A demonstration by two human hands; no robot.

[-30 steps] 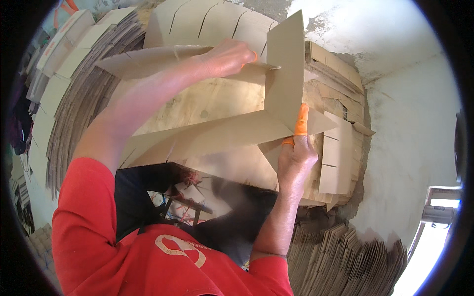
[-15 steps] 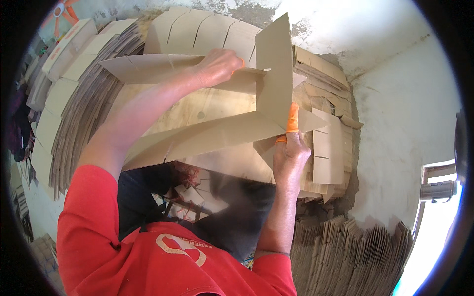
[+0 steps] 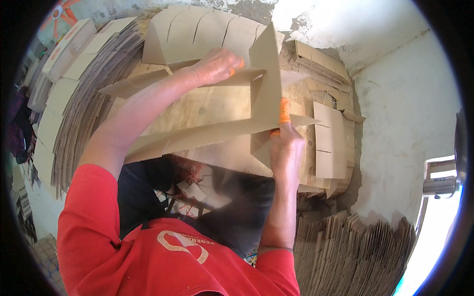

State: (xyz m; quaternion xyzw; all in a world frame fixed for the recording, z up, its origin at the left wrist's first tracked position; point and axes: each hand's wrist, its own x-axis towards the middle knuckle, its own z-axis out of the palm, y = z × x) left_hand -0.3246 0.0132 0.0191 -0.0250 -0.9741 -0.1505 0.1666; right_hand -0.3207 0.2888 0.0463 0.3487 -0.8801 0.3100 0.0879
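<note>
Cardboard stacks [image 3: 74, 113] all round. My left hand [image 3: 215, 66] gripped far strip [image 3: 173, 79]; right hand [image 3: 284, 148] pinched upright cross-piece [image 3: 266, 74] over near strip [image 3: 207, 135], both strips running left-right.

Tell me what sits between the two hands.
In the head view, an upright cardboard strip stands between the left hand and right hand, slotted across two long cardboard strips, one under each hand.
</note>
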